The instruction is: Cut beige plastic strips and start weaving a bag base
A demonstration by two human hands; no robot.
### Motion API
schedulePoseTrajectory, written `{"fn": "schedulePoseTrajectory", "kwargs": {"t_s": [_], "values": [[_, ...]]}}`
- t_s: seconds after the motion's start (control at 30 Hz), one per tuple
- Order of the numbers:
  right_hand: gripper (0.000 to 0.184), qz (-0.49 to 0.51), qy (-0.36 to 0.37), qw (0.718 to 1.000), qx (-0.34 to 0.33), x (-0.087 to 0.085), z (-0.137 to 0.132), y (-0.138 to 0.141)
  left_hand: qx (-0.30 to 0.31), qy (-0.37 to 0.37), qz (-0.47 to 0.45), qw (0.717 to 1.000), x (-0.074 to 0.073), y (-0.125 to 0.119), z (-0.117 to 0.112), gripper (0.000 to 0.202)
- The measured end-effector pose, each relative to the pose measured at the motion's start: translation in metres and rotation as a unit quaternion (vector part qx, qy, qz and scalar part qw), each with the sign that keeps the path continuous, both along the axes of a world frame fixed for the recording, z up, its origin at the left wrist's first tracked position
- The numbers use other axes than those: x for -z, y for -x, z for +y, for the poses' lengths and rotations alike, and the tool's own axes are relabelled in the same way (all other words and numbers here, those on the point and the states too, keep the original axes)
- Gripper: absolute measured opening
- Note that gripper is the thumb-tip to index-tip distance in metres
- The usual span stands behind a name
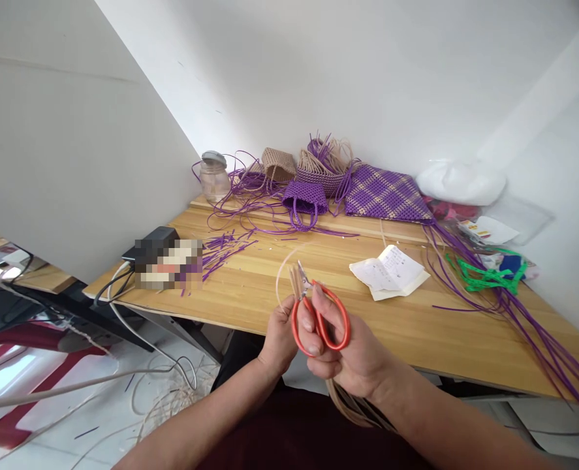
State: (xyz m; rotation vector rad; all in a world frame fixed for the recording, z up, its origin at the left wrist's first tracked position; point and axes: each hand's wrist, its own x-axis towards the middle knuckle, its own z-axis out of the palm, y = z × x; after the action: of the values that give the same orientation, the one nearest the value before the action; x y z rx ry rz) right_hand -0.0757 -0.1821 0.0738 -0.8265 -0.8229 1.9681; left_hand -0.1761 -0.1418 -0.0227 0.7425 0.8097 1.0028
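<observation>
My right hand (355, 356) grips red-handled scissors (318, 320), fingers through the loops, blades pointing up-left. Their tips meet the ends of a bundle of beige weaving strips (295, 281) pinched in my left hand (279, 336). The strips run down behind my hands toward my lap (352, 408). Both hands are just in front of the near edge of the wooden table (250, 294).
At the back stand a glass jar (214, 177), a small purple woven bag (305, 198), beige and purple baskets (318, 170) and a purple checked mat (387, 192). An open booklet (390, 271) lies mid-table, long purple strips (529, 326) at right, a red chair (29, 365) at left.
</observation>
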Motion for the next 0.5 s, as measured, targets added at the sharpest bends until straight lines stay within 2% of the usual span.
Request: {"fn": "schedulePoseTrajectory", "kwargs": {"t_s": [0.07, 0.1, 0.13, 0.17, 0.23, 0.27, 0.3, 0.33, 0.4, 0.5], "values": [[0.05, -0.126, -0.062, 0.989, 0.034, -0.001, 0.011, -0.017, -0.027, -0.037, 0.003, 0.999, 0.002, 0.003, 0.003, 0.031], [0.048, -0.226, -0.096, 0.968, 0.059, 0.0, 0.019, -0.029, -0.036, -0.046, 0.01, 0.998, 0.004, 0.006, 0.004, 0.032], [0.045, -0.344, -0.124, 0.927, 0.086, 0.003, 0.028, -0.042, -0.04, -0.047, 0.02, 0.998, 0.005, 0.01, 0.005, 0.034], [0.041, -0.473, -0.145, 0.862, 0.112, 0.007, 0.039, -0.056, -0.041, -0.04, 0.036, 0.998, 0.005, 0.015, 0.006, 0.036], [0.033, -0.684, -0.146, 0.704, 0.124, 0.02, 0.06, -0.081, -0.051, -0.027, 0.075, 0.996, 0.006, 0.027, 0.005, 0.039], [0.029, -0.738, -0.136, 0.65, 0.117, 0.028, 0.069, -0.092, -0.058, -0.025, 0.09, 0.994, 0.006, 0.033, 0.004, 0.039], [0.027, -0.764, -0.124, 0.623, 0.109, 0.036, 0.077, -0.1, -0.066, -0.024, 0.102, 0.992, 0.005, 0.039, 0.003, 0.04], [0.027, -0.776, -0.116, 0.611, 0.103, 0.044, 0.083, -0.106, -0.074, -0.025, 0.111, 0.991, 0.005, 0.046, 0.001, 0.04], [0.029, -0.778, -0.109, 0.61, 0.1, 0.057, 0.089, -0.112, -0.084, -0.036, 0.134, 0.987, 0.004, 0.058, -0.003, 0.039], [0.035, -0.786, -0.122, 0.595, 0.116, 0.064, 0.089, -0.11, -0.088, -0.082, 0.203, 0.972, 0.006, 0.077, -0.01, 0.036]]}}
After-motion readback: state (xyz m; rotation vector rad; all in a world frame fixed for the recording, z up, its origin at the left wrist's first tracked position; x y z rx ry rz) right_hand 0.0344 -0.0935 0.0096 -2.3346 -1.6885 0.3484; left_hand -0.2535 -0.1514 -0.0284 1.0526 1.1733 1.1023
